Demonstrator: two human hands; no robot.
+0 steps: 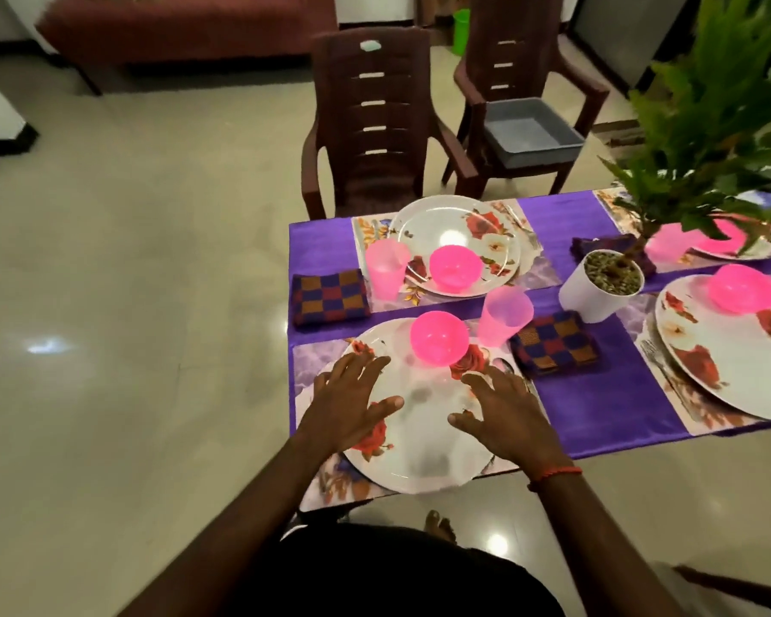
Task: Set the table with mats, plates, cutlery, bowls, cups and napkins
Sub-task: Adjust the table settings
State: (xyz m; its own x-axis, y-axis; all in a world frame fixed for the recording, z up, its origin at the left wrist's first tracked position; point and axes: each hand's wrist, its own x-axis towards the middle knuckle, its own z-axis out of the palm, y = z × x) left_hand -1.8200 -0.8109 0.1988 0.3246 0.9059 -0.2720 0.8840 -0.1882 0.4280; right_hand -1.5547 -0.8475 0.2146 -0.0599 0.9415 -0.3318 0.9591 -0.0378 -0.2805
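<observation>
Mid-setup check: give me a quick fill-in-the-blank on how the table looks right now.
1. The left hand and right hand are spread over the nearest plate, holding ____.
2. The bowl on that plate is coloured ____.
3. The nearer checked napkin lies on that plate's ____ side.
4. The grey tray rests on a ____.
Missing words: nothing; pink; right; chair.

tablecloth (588, 407) is shiny purple satin-ish cloth, plates (423, 443) glossy w/ flower print, bowls (439, 338) + cups (504, 316) translucent pink plastic, napkins (555, 345) matt woven checks, floor (130, 305) polished tile.
</observation>
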